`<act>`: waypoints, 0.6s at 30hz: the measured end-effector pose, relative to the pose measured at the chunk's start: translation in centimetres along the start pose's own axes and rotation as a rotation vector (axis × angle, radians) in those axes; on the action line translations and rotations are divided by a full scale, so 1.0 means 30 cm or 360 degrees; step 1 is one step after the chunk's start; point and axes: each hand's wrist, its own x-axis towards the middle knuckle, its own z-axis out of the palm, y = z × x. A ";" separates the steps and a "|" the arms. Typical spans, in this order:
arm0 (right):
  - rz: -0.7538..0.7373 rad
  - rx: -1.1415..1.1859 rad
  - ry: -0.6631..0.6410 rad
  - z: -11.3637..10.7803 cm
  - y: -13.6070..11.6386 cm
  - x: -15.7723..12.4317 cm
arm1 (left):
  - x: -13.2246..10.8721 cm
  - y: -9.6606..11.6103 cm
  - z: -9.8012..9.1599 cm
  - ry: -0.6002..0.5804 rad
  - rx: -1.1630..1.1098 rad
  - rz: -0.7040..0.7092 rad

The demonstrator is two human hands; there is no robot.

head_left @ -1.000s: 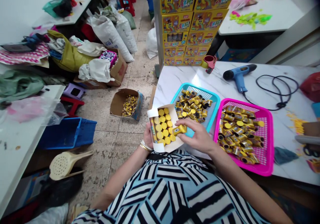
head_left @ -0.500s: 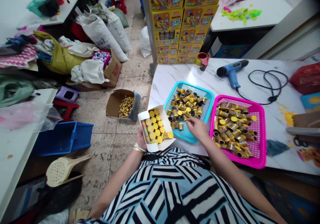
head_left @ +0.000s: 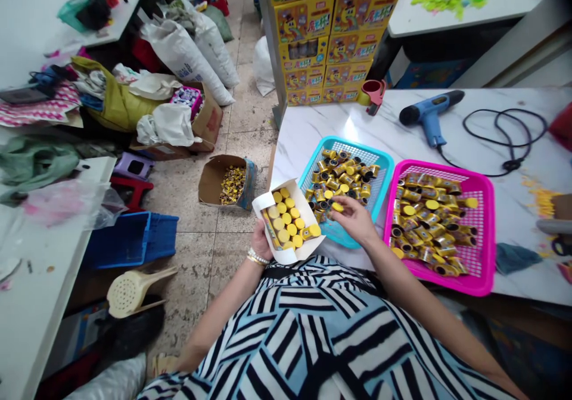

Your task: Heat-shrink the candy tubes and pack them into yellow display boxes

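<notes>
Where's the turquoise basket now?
Head view, right of centre: the turquoise basket sits on the table, between the open white box and the pink basket, with the right hand over it.

1. White, grey-veined marble-look tabletop [head_left: 295,140] – smooth, glossy.
2. Turquoise rectangular basket [head_left: 344,233] near the tabletop's front edge: perforated plastic.
3. Open white rectangular box [head_left: 286,256]: matt card.
4. Yellow cylindrical containers [head_left: 291,229] inside – smooth plastic tops.

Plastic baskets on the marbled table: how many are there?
2: a turquoise basket beneath the right hand, a pink basket to the right. More may lie out of frame.
</notes>
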 end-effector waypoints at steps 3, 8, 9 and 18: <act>-0.0464 0.0382 0.0209 -0.037 -0.107 -0.059 | 0.006 -0.009 -0.013 -0.0023 0.0006 -0.0053; -0.0729 0.0134 0.0196 -0.015 -0.176 -0.108 | 0.014 -0.017 0.011 -0.0064 0.0051 -0.0072; -0.0713 0.0126 0.0194 -0.012 -0.163 -0.102 | 0.014 -0.017 0.012 -0.0054 0.0060 -0.0066; 0.0320 -0.0401 -0.0176 0.104 0.016 0.118 | 0.010 -0.001 -0.078 0.0015 -0.0013 0.0022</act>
